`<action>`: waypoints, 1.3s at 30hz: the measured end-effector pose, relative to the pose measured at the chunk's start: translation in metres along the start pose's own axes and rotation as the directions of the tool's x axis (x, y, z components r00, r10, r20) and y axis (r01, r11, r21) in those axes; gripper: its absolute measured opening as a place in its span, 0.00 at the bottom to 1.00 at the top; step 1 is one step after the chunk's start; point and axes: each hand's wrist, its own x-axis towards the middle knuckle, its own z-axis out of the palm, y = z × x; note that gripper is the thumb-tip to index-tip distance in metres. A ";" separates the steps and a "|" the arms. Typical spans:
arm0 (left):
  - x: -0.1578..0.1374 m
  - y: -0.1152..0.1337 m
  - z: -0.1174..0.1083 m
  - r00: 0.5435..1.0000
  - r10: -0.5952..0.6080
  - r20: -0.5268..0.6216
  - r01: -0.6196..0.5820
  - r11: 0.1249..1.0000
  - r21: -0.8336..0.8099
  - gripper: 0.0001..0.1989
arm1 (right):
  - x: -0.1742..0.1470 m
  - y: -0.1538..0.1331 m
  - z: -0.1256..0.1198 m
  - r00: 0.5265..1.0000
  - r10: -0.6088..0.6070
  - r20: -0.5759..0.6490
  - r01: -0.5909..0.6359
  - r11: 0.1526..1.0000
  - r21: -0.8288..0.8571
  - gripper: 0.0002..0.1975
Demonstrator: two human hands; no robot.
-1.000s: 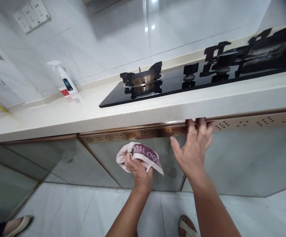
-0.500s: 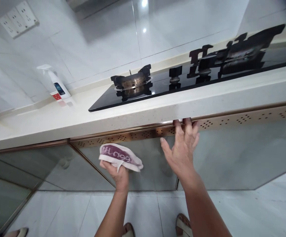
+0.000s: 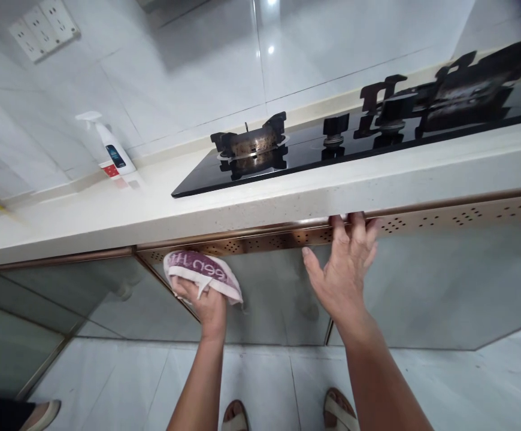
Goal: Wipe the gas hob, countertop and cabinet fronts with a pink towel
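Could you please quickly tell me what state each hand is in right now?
Left hand: closed, holding the white-and-purple cloth.
Right hand: open, nothing seen in it, raised to the perforated metal strip below the counter edge.

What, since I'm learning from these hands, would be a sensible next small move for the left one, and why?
Probably slide the left hand and its cloth rightward across the cabinet door. The cloth is near the door's left edge, up at the perforated strip, and a stretch of door shows between it and the right hand, whose fingers are at the counter's lower edge.
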 end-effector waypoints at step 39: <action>0.013 -0.018 -0.009 0.995 -0.009 -0.103 0.002 0.998 -0.062 0.28 | -0.001 -0.001 -0.001 1.000 0.008 0.007 -0.008 1.000 0.022 0.40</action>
